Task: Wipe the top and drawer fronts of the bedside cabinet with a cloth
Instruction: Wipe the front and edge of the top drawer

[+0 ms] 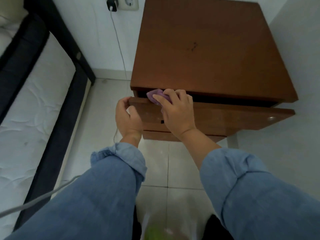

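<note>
A brown wooden bedside cabinet (204, 49) stands against the white wall, its top bare. Its upper drawer (233, 118) is pulled partly out, showing a dark gap under the top. My right hand (176, 111) presses a bunched purple cloth (155, 95) onto the drawer front's upper edge near its left end. My left hand (127, 116) grips the drawer front's left corner, fingers curled round it. A second drawer front (155, 135) shows below, mostly hidden by my hands.
A bed with a white mattress (34, 110) and dark frame (57, 135) lies to the left. A charger in the wall socket (112, 4) trails a thin cable (119, 45) down to the tiled floor (155, 161). A grey cable (34, 200) crosses bottom left.
</note>
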Demonstrator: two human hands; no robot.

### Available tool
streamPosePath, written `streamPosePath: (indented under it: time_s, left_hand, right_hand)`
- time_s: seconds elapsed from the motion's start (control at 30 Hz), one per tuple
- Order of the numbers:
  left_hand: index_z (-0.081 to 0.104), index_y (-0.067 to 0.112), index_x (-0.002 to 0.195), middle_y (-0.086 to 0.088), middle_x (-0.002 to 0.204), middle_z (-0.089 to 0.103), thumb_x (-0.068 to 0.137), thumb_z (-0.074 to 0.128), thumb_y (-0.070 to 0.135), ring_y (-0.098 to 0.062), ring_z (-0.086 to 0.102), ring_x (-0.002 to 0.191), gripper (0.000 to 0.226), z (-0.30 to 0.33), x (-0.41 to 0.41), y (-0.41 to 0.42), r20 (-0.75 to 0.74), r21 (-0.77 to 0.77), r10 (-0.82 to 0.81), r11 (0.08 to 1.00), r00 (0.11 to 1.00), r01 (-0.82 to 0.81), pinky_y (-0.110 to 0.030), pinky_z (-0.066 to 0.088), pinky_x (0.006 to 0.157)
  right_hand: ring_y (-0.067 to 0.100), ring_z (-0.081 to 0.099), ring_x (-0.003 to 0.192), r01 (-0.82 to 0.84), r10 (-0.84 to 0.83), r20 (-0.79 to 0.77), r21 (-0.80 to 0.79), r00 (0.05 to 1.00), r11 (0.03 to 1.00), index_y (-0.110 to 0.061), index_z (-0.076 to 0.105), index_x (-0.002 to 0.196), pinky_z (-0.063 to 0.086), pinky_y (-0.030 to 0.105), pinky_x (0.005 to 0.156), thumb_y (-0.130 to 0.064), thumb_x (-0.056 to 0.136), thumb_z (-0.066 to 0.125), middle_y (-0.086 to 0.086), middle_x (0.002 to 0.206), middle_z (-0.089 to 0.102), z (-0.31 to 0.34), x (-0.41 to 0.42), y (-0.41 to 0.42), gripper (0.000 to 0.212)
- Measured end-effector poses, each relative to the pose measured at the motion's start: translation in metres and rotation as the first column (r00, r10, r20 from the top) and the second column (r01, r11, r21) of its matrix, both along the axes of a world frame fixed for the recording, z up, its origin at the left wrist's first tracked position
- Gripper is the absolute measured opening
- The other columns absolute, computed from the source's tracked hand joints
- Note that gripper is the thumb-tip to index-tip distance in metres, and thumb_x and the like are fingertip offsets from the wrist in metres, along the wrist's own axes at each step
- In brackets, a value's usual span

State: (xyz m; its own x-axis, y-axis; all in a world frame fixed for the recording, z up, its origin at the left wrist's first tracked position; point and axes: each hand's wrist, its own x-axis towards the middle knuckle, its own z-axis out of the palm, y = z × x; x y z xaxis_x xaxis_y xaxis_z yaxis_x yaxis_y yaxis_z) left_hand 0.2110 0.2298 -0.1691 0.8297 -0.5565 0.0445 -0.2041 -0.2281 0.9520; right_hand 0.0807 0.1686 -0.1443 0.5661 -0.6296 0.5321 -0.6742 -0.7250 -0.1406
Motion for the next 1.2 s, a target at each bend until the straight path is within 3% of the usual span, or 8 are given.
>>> streamPosePath:
  time_s: [0.13, 0.2, 0.43, 0.57, 0.77, 0.87, 1.0, 1.2]
  left_hand:
    - [0.062, 0.018, 0.083, 0.000, 0.081, 0.067, 0.078, 0.034, 0.025, -0.018, 0.059, 0.076, 0.030, -0.024, 0.010, -0.016, 0.095, -0.042, 0.156, 0.987, 0.983, -0.152, -0.029, 0.046, 0.066]
    - [0.062, 0.020, 0.076, 0.001, 0.073, 0.065, 0.075, 0.029, 0.036, -0.019, 0.058, 0.069, 0.036, -0.029, 0.015, -0.025, 0.133, -0.069, 0.206, 0.978, 0.969, -0.198, -0.029, 0.044, 0.061]
    - [0.063, 0.027, 0.071, 0.000, 0.071, 0.069, 0.071, 0.026, 0.041, -0.027, 0.066, 0.069, 0.040, -0.050, 0.024, -0.044, 0.204, -0.317, 0.286, 0.924, 0.936, -0.213, -0.043, 0.054, 0.062]
    - [0.070, 0.022, 0.077, 0.001, 0.076, 0.072, 0.069, 0.024, 0.043, -0.022, 0.066, 0.073, 0.052, -0.056, 0.025, -0.054, 0.217, -0.374, 0.326, 0.899, 0.920, -0.230, -0.035, 0.053, 0.065]
    - [0.071, 0.019, 0.086, 0.000, 0.084, 0.071, 0.075, 0.032, 0.041, -0.013, 0.060, 0.076, 0.046, -0.064, 0.022, -0.049, 0.242, -0.384, 0.230, 0.915, 0.943, -0.125, -0.023, 0.041, 0.066]
    - [0.069, 0.025, 0.092, 0.000, 0.091, 0.072, 0.069, 0.027, 0.052, -0.018, 0.065, 0.088, 0.055, -0.073, 0.027, -0.044, 0.202, -0.375, 0.115, 0.926, 0.973, -0.031, -0.033, 0.053, 0.083]
    - [0.070, 0.024, 0.100, 0.001, 0.096, 0.071, 0.072, 0.027, 0.052, -0.017, 0.064, 0.093, 0.058, -0.078, 0.031, -0.041, 0.201, -0.359, 0.031, 0.932, 0.979, 0.044, -0.040, 0.053, 0.088]
    - [0.069, 0.021, 0.109, 0.015, 0.080, 0.064, 0.083, 0.035, 0.033, 0.001, 0.059, 0.076, 0.044, -0.084, 0.027, -0.040, 0.240, -0.381, 0.024, 0.922, 0.971, 0.072, -0.022, 0.049, 0.076]
  right_hand:
    - [0.029, 0.055, 0.090, -0.025, 0.035, 0.071, -0.138, 0.997, 0.990, -0.023, 0.070, 0.106, 0.037, 0.036, 0.075, -0.019, 0.081, 0.055, 0.005, 0.103, 0.066, -0.021, 0.007, -0.013, 0.030]
    - [0.028, 0.052, 0.093, -0.028, 0.045, 0.077, -0.209, 0.996, 0.978, -0.024, 0.070, 0.106, 0.036, 0.037, 0.078, -0.020, 0.081, 0.055, 0.005, 0.105, 0.066, -0.030, 0.009, -0.018, 0.030]
    - [0.025, 0.043, 0.103, 0.049, 0.054, 0.168, -0.556, 0.984, 0.830, -0.028, 0.066, 0.115, 0.033, 0.041, 0.084, -0.018, 0.093, 0.047, 0.000, 0.114, 0.044, -0.076, 0.032, -0.041, 0.031]
    - [0.025, 0.042, 0.104, 0.073, 0.070, 0.189, -0.658, 0.980, 0.750, -0.029, 0.064, 0.121, 0.034, 0.041, 0.083, -0.019, 0.091, 0.056, 0.000, 0.116, 0.041, -0.090, 0.042, -0.054, 0.033]
    - [0.026, 0.038, 0.108, 0.063, 0.056, 0.157, -0.663, 0.986, 0.746, -0.031, 0.057, 0.128, 0.033, 0.042, 0.085, -0.021, 0.088, 0.052, 0.001, 0.122, 0.037, -0.090, 0.041, -0.058, 0.042]
    - [0.028, 0.036, 0.112, 0.038, 0.037, 0.109, -0.613, 0.993, 0.789, -0.028, 0.051, 0.134, 0.030, 0.043, 0.089, -0.022, 0.084, 0.050, 0.002, 0.127, 0.035, -0.093, 0.037, -0.051, 0.051]
    - [0.028, 0.035, 0.112, 0.051, -0.004, 0.082, -0.587, 0.997, 0.808, -0.027, 0.047, 0.135, 0.028, 0.042, 0.092, -0.019, 0.082, 0.047, 0.003, 0.127, 0.034, -0.110, 0.037, -0.050, 0.053]
    - [0.027, 0.041, 0.106, -0.121, 0.067, -0.117, -0.548, 0.991, 0.828, -0.028, 0.050, 0.130, 0.030, 0.042, 0.093, -0.016, 0.085, 0.045, 0.003, 0.123, 0.053, -0.175, 0.039, -0.047, 0.047]
